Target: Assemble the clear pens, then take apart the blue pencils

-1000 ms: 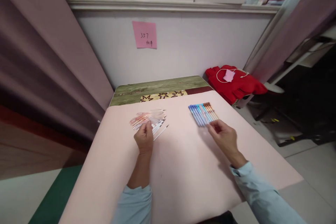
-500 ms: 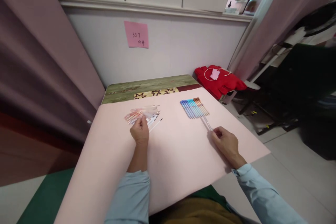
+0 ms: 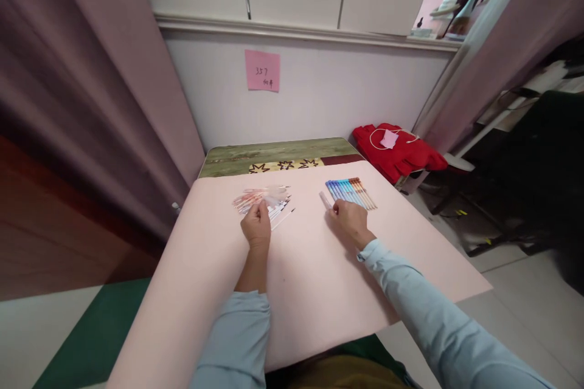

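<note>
My right hand (image 3: 350, 220) is closed round a pale pen (image 3: 325, 199), whose end sticks out past the fingers to the upper left. Just beyond it lies a neat row of capped pens (image 3: 349, 192), running from blue through light blue to brown and orange. On the left, my left hand (image 3: 256, 225) is pinched at the near edge of a loose pile of pale pinkish pens (image 3: 255, 196). What its fingertips hold is hidden. Several thin white sticks with dark tips (image 3: 283, 219), like pen refills, stick out on the pile's right side.
Pink paper (image 3: 310, 279) covers most of the table, whose green wood-patterned far end (image 3: 274, 151) shows. Red cloth (image 3: 401, 155) with a white cord lies beyond the right corner. A pink note (image 3: 263, 71) is stuck on the wall. Curtains hang on both sides.
My right hand has moved left and away from me with the pale pen, from the row's near side to its left. My left hand stays at the pile. The view has shifted slightly.
</note>
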Motion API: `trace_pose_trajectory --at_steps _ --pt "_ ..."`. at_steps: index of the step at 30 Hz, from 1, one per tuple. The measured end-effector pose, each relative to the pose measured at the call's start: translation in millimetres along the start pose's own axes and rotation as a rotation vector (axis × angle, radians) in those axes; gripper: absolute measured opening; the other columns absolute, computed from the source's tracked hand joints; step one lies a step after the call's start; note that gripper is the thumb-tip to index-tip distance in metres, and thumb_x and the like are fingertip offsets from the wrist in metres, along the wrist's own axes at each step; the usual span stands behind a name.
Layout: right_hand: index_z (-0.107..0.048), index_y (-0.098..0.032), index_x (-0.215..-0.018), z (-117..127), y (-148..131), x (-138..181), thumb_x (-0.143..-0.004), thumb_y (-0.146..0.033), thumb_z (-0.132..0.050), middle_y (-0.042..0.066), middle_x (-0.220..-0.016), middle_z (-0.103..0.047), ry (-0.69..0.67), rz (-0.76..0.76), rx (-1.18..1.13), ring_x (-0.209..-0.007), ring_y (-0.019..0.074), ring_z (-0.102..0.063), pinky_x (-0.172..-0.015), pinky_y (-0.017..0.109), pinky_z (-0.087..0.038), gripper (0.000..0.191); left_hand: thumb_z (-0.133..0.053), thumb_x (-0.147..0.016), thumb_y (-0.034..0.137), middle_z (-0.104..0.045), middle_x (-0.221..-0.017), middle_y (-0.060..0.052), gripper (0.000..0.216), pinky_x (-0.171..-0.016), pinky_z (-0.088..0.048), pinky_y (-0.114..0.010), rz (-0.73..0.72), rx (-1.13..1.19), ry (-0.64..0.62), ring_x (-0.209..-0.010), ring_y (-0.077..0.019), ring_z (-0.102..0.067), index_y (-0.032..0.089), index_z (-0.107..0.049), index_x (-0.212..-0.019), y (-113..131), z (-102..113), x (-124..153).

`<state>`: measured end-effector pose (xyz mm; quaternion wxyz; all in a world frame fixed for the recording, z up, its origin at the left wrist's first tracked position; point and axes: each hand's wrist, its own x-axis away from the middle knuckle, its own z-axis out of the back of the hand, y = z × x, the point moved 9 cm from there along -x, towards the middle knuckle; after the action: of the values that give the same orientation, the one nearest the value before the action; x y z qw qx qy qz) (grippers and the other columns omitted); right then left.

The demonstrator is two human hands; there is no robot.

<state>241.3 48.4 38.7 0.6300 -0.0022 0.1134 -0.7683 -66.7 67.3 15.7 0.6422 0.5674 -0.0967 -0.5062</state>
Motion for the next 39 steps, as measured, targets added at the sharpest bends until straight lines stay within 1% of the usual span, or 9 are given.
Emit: trace_pose_trajectory --at_steps 7,14,18,22,24,27,31,36,39 --pt "-0.071 -0.015 -0.098 -8 -7 -32 -0.093 -0.035 -0.052 0.015 -0.091 -0.074 0.044 -0.005 0.065 -0.081 0.0231 -0.069 -0.065 0.030 -0.038 0.028 -0.051 -0.088 0.044 -0.058 -0.055 0.000 0.037 -0.062 -0.040 -0.023 0.043 0.062 -0.001 -0.056 -0.0123 -0.052 0.018 -0.061 -0.062 -2 0 -2" --pt "-0.069 -0.017 -0.098 -16 7 -33 -0.091 -0.031 -0.053 0.012 -0.095 -0.071 0.119 -0.096 0.029 -0.077 0.0215 -0.065 -0.062 0.030 -0.033 0.023 -0.051 -0.088 0.045 -0.057 -0.055 0.001 0.039 -0.060 -0.040 -0.023 0.128 0.127 0.027 -0.057 -0.0128 -0.052 0.018 -0.061 -0.062 -11 3 -5" --pt "-0.070 -0.020 -0.092 -12 -1 -29 -0.088 -0.036 -0.055 0.006 -0.086 -0.070 0.194 -0.137 -0.205 -0.071 0.0179 -0.060 -0.060 0.028 -0.030 0.022 -0.049 -0.089 0.048 -0.053 -0.052 0.002 0.042 -0.056 -0.039 -0.023 0.241 0.155 0.059 -0.054 -0.0128 -0.050 0.019 -0.060 -0.061 -26 2 -7" --pt "-0.070 -0.020 -0.080 -27 -39 -27 -0.084 -0.046 -0.056 0.001 -0.069 -0.066 0.215 -0.093 -0.596 -0.062 0.0163 -0.056 -0.058 0.027 -0.032 0.030 -0.042 -0.093 0.052 -0.050 -0.051 0.003 0.045 -0.050 -0.038 -0.023 0.358 0.249 0.119 -0.049 -0.0122 -0.047 0.020 -0.059 -0.066 -39 2 -4" --pt "-0.069 -0.019 -0.078 -39 -56 -26 -0.083 -0.050 -0.056 0.000 -0.063 -0.063 0.220 -0.104 -0.790 -0.059 0.0162 -0.055 -0.057 0.026 -0.036 0.034 -0.038 -0.095 0.053 -0.047 -0.049 0.004 0.046 -0.048 -0.036 -0.023 0.373 0.262 0.123 -0.046 -0.0117 -0.045 0.020 -0.060 -0.071 -41 2 -2" --pt "-0.069 -0.018 -0.079 -52 -70 -22 -0.083 -0.053 -0.056 -0.003 -0.055 -0.056 0.232 -0.119 -0.918 -0.056 0.0152 -0.052 -0.058 0.025 -0.039 0.037 -0.037 -0.096 0.049 -0.049 -0.051 0.003 0.044 -0.050 -0.038 -0.023 0.315 0.201 0.114 -0.048 -0.0122 -0.048 0.019 -0.062 -0.077 -34 7 -4" --pt "-0.071 -0.020 -0.081 -51 -76 -25 -0.084 -0.052 -0.059 -0.006 -0.052 -0.051 0.224 -0.034 -0.900 -0.053 0.0128 -0.050 -0.059 0.024 -0.037 0.034 -0.044 -0.093 0.043 -0.055 -0.060 0.001 0.033 -0.056 -0.041 -0.023 0.241 0.092 0.149 -0.059 -0.0137 -0.053 0.019 -0.064 -0.081 -26 22 -12" --pt "-0.072 -0.023 -0.079 -52 -67 -35 -0.083 -0.050 -0.061 -0.005 -0.052 -0.053 0.167 -0.057 -0.772 -0.052 0.0134 -0.052 -0.054 0.024 -0.032 0.030 -0.052 -0.090 0.040 -0.046 -0.058 0.005 0.024 -0.056 -0.040 -0.022 0.254 0.075 0.225 -0.055 -0.0115 -0.045 0.018 -0.063 -0.093 -31 38 -23" --pt "-0.072 -0.023 -0.079 -54 -68 -37 -0.084 -0.050 -0.061 -0.005 -0.052 -0.056 0.144 -0.049 -0.733 -0.052 0.0136 -0.053 -0.053 0.025 -0.030 0.029 -0.055 -0.087 0.036 -0.056 -0.068 0.002 0.022 -0.058 -0.042 -0.022 0.232 0.067 0.195 -0.059 -0.0115 -0.049 0.018 -0.064 -0.097 -34 38 -26"
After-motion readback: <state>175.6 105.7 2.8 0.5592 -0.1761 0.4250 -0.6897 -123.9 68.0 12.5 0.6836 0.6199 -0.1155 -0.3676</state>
